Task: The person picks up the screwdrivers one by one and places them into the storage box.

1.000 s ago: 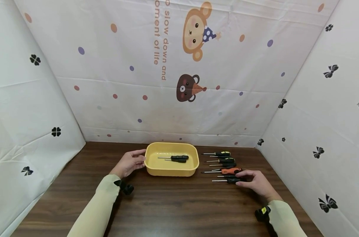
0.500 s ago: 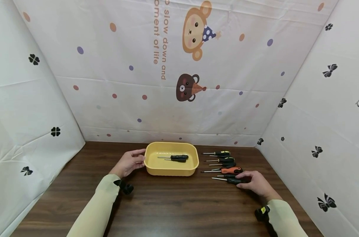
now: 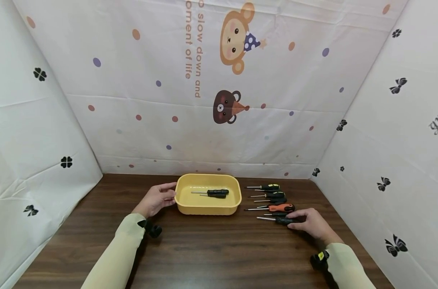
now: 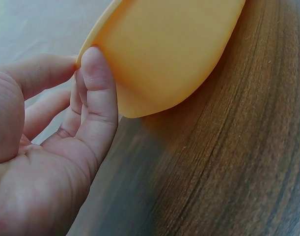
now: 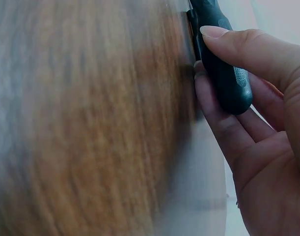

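Note:
My right hand grips the black handle of a screwdriver, thumb on one side and fingers on the other. In the right wrist view the rounded butt of this screwdriver shows between thumb and fingers. Its metal shank points left in the head view. My left hand holds the left end of a yellow plastic tub, with thumb and fingertips at the rim in the left wrist view. Two black-handled screwdrivers lie inside the tub.
Right of the tub, several more screwdrivers lie in a row, shanks leftward. Among them are an orange-handled screwdriver and a black-and-yellow one. The wooden table meets a printed cloth behind and at both sides.
The screwdriver in my right hand has tilted slightly, its shank's tip moving up and away from the table's front. The left hand stays at the tub. The head view has shifted a little.

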Demonstrator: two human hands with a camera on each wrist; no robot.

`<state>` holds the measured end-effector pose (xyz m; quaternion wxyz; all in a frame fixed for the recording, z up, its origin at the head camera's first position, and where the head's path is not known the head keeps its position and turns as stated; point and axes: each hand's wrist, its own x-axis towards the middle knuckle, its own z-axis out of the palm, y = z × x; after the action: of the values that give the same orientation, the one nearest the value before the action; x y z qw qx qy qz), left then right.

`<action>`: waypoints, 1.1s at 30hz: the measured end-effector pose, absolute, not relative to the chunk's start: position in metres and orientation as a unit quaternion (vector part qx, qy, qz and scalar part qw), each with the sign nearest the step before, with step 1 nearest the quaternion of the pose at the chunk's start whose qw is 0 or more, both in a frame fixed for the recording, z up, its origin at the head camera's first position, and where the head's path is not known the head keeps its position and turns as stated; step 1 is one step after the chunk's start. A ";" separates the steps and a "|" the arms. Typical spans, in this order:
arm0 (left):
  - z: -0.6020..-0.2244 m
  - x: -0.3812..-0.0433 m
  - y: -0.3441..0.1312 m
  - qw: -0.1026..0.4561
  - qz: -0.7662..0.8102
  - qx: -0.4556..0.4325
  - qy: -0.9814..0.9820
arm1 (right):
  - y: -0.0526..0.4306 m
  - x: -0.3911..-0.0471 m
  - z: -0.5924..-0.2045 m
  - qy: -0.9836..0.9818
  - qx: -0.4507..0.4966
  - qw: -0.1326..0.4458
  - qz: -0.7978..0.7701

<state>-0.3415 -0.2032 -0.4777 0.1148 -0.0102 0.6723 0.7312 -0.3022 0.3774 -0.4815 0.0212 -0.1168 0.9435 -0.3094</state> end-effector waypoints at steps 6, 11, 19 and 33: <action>-0.477 -0.342 -0.202 0.117 0.731 -0.018 0.672 | 0.374 -0.302 -0.479 0.940 -0.123 0.013 -0.319; -0.478 -0.342 -0.203 0.114 0.734 -0.012 0.670 | 0.367 -0.301 -0.473 0.934 -0.128 0.001 -0.332; -0.478 -0.341 -0.203 0.115 0.736 -0.014 0.667 | 0.349 -0.304 -0.459 0.916 -0.153 -0.016 -0.372; -0.477 -0.341 -0.203 0.116 0.735 -0.010 0.667 | 0.309 -0.313 -0.441 0.901 -0.147 -0.010 -0.409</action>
<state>-0.3414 -0.2035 -0.4773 0.1163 -0.0097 0.6674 0.7355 -0.3132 0.3093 -0.4406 -0.0101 -0.1471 0.9005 -0.4090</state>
